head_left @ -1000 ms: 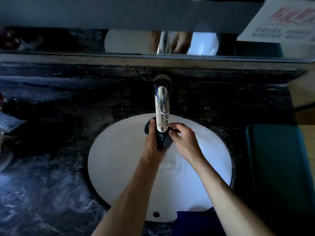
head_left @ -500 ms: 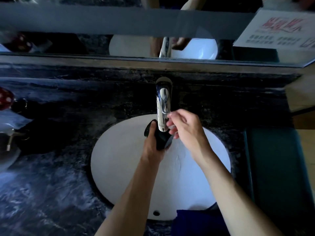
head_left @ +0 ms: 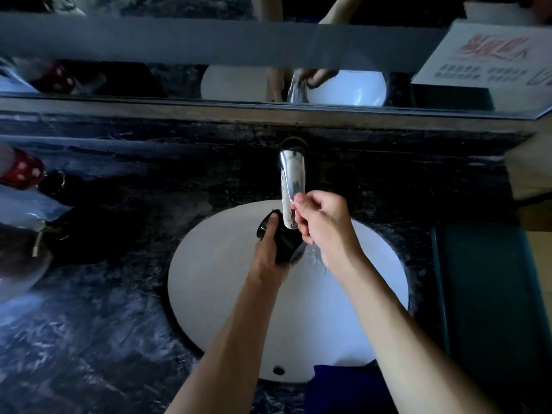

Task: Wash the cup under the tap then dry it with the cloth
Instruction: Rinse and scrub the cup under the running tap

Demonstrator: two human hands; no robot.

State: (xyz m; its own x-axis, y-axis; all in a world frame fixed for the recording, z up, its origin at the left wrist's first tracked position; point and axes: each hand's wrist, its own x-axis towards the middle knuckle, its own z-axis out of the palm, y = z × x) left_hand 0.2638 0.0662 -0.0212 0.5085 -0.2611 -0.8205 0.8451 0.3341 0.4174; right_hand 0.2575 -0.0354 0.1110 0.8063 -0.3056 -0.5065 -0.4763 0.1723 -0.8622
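Observation:
My left hand grips a small black cup and holds it tilted under the chrome tap, above the white basin. Water spills from the cup's lower edge into the basin. My right hand is raised beside the tap, its fingertips closed on the end of the tap lever. A dark blue cloth lies over the near rim of the basin, below my right forearm.
Dark marble counter surrounds the basin. A red dotted item and clear packaging sit at the far left. A teal tray lies to the right. A mirror runs along the back wall.
My right hand left the cup and rose to the tap lever. My left hand has kept the cup under the spout, and water now spills off the cup.

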